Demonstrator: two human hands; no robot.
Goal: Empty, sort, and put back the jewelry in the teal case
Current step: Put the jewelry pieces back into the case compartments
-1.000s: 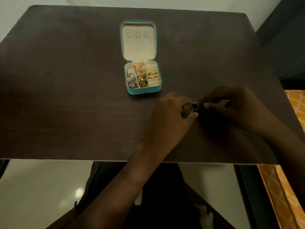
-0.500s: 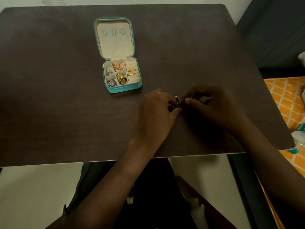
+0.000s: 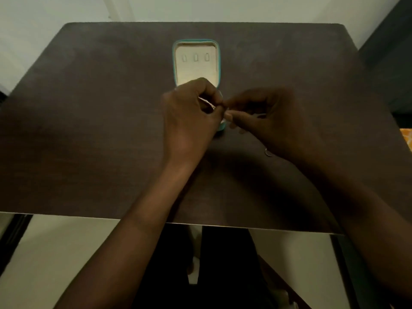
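The teal case (image 3: 196, 44) lies open at the table's far middle, its cream lid flat with three small loops. My left hand (image 3: 189, 117) and my right hand (image 3: 269, 117) are raised in front of the case and hide its compartment tray. Their fingertips meet over the tray, pinching a small silvery piece of jewelry (image 3: 211, 104) between them. Only a teal corner of the tray shows under the fingers. A small ring-like piece (image 3: 268, 153) lies on the table beside my right wrist.
The dark brown table (image 3: 89, 130) fills the view, its near edge running across the lower part of the frame. A dark wall or cabinet stands at the right, with orange patterned fabric (image 3: 406, 141) at the right edge. Pale floor shows below.
Both hands have moved from the table's near right up over the case tray, still holding the small piece together. The camera view has shifted, so the case sits nearer the centre.
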